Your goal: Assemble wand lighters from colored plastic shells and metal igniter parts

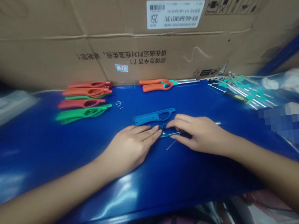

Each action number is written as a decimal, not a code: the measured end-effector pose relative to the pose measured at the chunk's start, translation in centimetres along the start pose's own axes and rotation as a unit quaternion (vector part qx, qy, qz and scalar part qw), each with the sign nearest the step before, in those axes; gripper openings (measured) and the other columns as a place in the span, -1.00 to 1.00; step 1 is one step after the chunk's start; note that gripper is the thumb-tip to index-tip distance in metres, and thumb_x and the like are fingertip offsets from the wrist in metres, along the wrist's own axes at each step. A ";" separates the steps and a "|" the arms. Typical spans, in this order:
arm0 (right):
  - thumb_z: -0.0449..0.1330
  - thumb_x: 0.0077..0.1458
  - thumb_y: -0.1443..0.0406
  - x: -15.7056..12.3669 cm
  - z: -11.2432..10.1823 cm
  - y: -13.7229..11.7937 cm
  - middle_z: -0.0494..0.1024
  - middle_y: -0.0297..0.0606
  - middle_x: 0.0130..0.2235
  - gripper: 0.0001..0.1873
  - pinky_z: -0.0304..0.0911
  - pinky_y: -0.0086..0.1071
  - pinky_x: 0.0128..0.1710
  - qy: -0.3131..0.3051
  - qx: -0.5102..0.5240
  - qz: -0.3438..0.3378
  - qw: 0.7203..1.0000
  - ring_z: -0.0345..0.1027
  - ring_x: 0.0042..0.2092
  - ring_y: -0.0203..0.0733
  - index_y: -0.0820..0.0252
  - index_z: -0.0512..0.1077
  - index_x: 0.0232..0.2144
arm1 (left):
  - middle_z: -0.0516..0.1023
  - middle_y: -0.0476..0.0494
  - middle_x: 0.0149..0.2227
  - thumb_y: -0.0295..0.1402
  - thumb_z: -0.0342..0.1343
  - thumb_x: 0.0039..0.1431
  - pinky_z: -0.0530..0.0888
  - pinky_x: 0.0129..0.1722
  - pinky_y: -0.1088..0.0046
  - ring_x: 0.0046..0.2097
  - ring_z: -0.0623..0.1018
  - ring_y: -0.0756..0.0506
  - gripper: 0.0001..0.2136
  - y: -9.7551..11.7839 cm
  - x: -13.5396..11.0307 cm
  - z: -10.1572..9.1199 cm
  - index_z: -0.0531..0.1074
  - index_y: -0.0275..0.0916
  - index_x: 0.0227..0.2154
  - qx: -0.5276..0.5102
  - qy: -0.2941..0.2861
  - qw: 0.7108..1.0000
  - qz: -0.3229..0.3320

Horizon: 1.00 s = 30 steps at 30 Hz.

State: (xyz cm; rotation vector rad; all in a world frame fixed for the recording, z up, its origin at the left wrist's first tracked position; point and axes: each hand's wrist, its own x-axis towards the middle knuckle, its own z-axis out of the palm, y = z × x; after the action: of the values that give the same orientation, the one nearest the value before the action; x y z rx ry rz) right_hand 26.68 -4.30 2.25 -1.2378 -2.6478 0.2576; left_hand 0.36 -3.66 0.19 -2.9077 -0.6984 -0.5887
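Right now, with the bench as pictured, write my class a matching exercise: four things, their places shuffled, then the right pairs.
Things
1. Blue shell
2. Heap of metal rods
3. Large white label
4. Red, orange and green shells

Places
A. On the cardboard
B. Left side of the blue table
C. Just beyond the left hand and right hand
D. Right side of the table

Pairs: 1-C, 2-D, 3-A, 4-B
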 end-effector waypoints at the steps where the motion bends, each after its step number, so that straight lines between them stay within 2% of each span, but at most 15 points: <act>1: 0.11 0.31 0.20 0.0 0.0 0.0 0.53 -0.21 -0.06 -0.74 0.24 -0.38 -0.38 -0.002 -0.004 -0.003 1.000 0.44 -0.27 -0.22 0.10 0.40 0.01 | 0.55 -0.24 0.12 -0.47 -0.01 0.35 0.62 -0.03 0.15 0.05 0.62 -0.25 -0.67 -0.1 0.0 0.0 0.47 -0.31 0.11 -0.009 -0.001 1.000 -0.003; 7: 0.10 0.30 0.25 0.0 0.2 0.1 0.52 -0.18 -0.08 -0.77 0.29 -0.36 -0.34 0.013 -0.001 -0.034 0.999 0.45 -0.21 -0.19 0.18 0.45 -0.06 | 0.55 -0.24 0.13 -0.45 -0.02 0.40 0.53 0.16 0.24 0.13 0.57 -0.15 -0.69 -0.6 -0.3 0.4 0.46 -0.31 0.11 -0.092 0.010 0.996 -0.017; 13: 0.12 0.29 0.26 -0.1 0.3 0.1 0.52 -0.17 -0.07 -0.74 0.34 -0.35 -0.30 0.020 0.015 -0.034 0.999 0.47 -0.19 -0.19 0.21 0.46 -0.03 | 0.51 -0.25 0.17 -0.48 -0.01 0.38 0.53 0.17 0.24 0.16 0.54 -0.16 -0.67 -0.7 -0.4 0.6 0.42 -0.30 0.15 -0.097 0.003 0.995 -0.004; 18: 0.13 0.28 0.26 -0.1 0.4 0.2 0.52 -0.18 -0.08 -0.72 0.35 -0.34 -0.30 0.027 0.010 -0.037 0.999 0.47 -0.19 -0.18 0.20 0.47 -0.01 | 0.49 -0.26 0.18 -0.50 -0.03 0.36 0.56 0.12 0.17 0.16 0.55 -0.22 -0.63 -0.8 -0.4 0.3 0.40 -0.33 0.17 -0.059 -0.027 0.998 0.015; 21: 0.14 0.28 0.26 0.0 0.6 0.1 0.52 -0.19 -0.08 -0.72 0.35 -0.34 -0.31 0.031 0.006 -0.042 0.999 0.48 -0.20 -0.18 0.21 0.47 -0.01 | 0.51 -0.27 0.17 -0.51 -0.04 0.35 0.57 0.11 0.16 0.13 0.56 -0.23 -0.64 -0.8 -0.5 0.2 0.41 -0.35 0.16 -0.046 -0.026 0.998 0.023; 25: 0.14 0.28 0.26 0.0 0.6 0.2 0.52 -0.17 -0.07 -0.71 0.36 -0.34 -0.31 0.034 0.009 -0.045 0.998 0.47 -0.20 -0.18 0.23 0.47 0.00 | 0.55 -0.22 0.13 -0.50 0.00 0.36 0.56 0.13 0.21 0.12 0.58 -0.19 -0.67 -0.9 -0.5 0.6 0.44 -0.30 0.13 -0.080 0.009 0.997 0.015; 30: 0.12 0.29 0.25 0.0 0.5 0.4 0.52 -0.17 -0.08 -0.71 0.35 -0.33 -0.34 0.036 0.000 -0.066 0.997 0.46 -0.23 -0.19 0.24 0.46 0.00 | 0.57 -0.25 0.10 -0.41 0.10 0.34 0.56 0.12 0.31 0.10 0.59 -0.14 -0.68 -0.9 -0.3 1.1 0.45 -0.30 0.12 -0.131 0.065 0.988 -0.054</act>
State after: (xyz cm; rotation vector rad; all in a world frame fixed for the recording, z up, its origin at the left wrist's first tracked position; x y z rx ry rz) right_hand 26.82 -4.04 1.64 -1.0469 -2.6533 0.1890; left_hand 0.13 -2.76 -0.94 -3.0434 -0.8232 -0.9410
